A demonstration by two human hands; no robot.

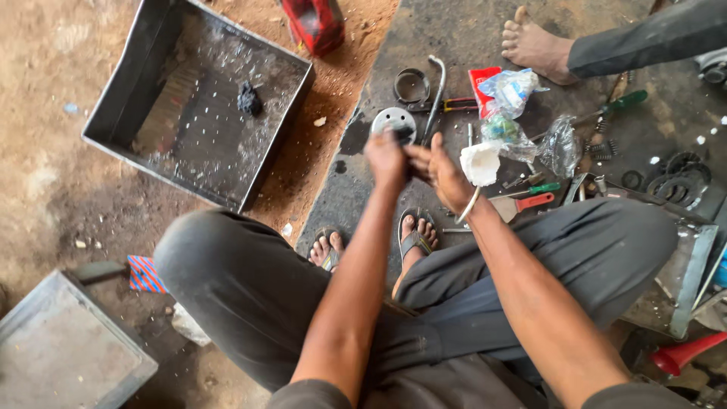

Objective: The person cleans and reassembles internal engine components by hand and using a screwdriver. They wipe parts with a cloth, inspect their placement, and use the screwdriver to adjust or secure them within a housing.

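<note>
While the person squats over the dark floor (pixel 454 45), both hands meet out in front of the knees. The left hand (pixel 386 159) is curled closed, its fingertips pinching a small dark part (pixel 403 136) that is blurred and too small to tell apart. The right hand (pixel 439 173) touches the left from the side, fingers bent toward the same part; whether it grips the part cannot be told. A metal bangle (pixel 469 206) sits on the right wrist. Just beyond the hands, below them on the floor, lies a round metal disc (pixel 394 120) with small holes. A bent metal rod (pixel 437 95) lies just beside the disc, and a white wad (pixel 480 163) sits near the right hand. To the left, well apart, rests a large dark metal tray (pixel 144 68). Another person's bare foot (pixel 534 47) rests at the top.
</note>
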